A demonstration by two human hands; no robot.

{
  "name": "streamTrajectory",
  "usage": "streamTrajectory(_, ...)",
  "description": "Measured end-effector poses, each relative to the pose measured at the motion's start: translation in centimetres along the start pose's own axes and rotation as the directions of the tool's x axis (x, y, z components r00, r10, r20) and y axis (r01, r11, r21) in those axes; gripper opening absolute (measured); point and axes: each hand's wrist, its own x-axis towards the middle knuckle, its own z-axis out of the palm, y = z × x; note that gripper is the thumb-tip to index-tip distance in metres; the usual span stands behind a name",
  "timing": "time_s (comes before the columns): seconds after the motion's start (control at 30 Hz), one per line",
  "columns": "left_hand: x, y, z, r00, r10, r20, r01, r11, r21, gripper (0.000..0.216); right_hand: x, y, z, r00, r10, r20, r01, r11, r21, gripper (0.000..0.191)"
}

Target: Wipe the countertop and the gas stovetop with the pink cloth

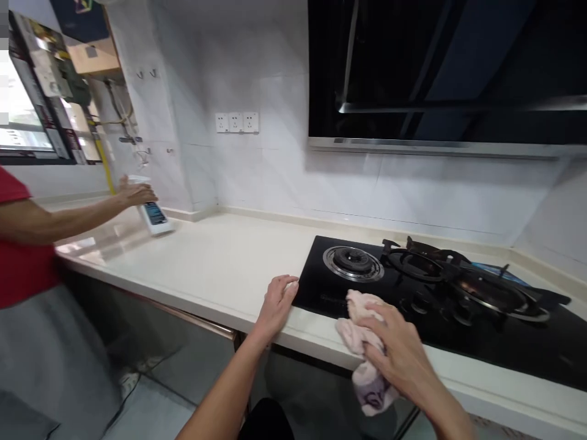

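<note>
Co-worker's hand (136, 194) on white bottle (158, 221), well L of cooktop (316, 288). LH (277, 299) curled at cooktop's front-L corner, can't tell if gripping. RH (397, 345) clamped on pink cloth (360, 334) at cooktop's front edge, 1 end hanging lower.

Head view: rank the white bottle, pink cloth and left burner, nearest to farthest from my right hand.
1. Pink cloth, in your right hand.
2. Left burner, beyond it on the black cooktop.
3. White bottle, far left, in another person's hand.
</note>
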Motion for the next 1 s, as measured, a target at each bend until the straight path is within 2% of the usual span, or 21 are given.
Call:
streamTrajectory(0.13,0.0,0.4,-0.2,1.0,-0.014,0.022,0.015,0.999,-0.029,0.037,-5.1,7.8,-2.7,0.976,0.205,-0.074,-0.213,0.968,-0.129,0.036)
streamTrajectory(0.2,0.0,0.7,-0.2,0.999,-0.025,0.044,0.026,0.999,-0.029,0.038,-6.7,9.8,-3.5,0.954,0.271,-0.125,-0.291,0.938,-0.188,0.039)
streamTrajectory(0.27,-0.1,1.1,-0.3,0.998,-0.023,0.058,0.024,1.0,-0.017,0.038,-7.3,10.0,-3.5,0.929,0.322,-0.18,-0.362,0.891,-0.274,0.041)
streamTrajectory(0.37,-0.2,1.3,-0.2,0.998,-0.006,0.06,0.006,1.0,0.005,0.036,-6.3,7.0,-2.5,0.907,0.34,-0.25,-0.417,0.813,-0.405,0.039)
streamTrajectory(0.43,-0.2,1.3,-0.2,0.998,0.003,0.055,-0.003,1.0,0.006,0.035,-4.8,3.6,-1.4,0.926,0.288,-0.242,-0.366,0.839,-0.403,0.033)
streamTrajectory(0.57,-0.1,0.7,0.0,0.999,0.019,0.03,-0.018,1.0,-0.026,0.037,-0.8,-3.7,1.1,0.97,0.167,-0.177,-0.196,0.968,-0.157,0.03)
streamTrajectory(0.7,0.1,-0.2,0.4,0.998,0.052,-0.018,-0.053,0.997,-0.05,0.04,3.1,-8.8,3.3,0.992,0.065,-0.111,-0.064,0.998,0.009,0.029)
streamTrajectory(0.83,0.2,-0.9,0.7,0.99,0.05,-0.128,-0.06,0.995,-0.08,0.047,7.3,-10.3,4.2,0.997,-0.051,-0.055,0.057,0.992,0.112,0.03)
streamTrajectory(0.9,0.3,-1.2,0.7,0.983,0.002,-0.185,-0.019,0.996,-0.09,0.052,10.1,-10.0,3.7,0.997,-0.024,-0.077,0.034,0.989,0.141,0.031)
streamTrajectory(1.0,0.3,-1.3,0.7,0.968,-0.095,-0.231,0.072,0.992,-0.107,0.058,14.8,-9.1,2.4,0.987,0.093,-0.134,-0.074,0.987,0.143,0.038)
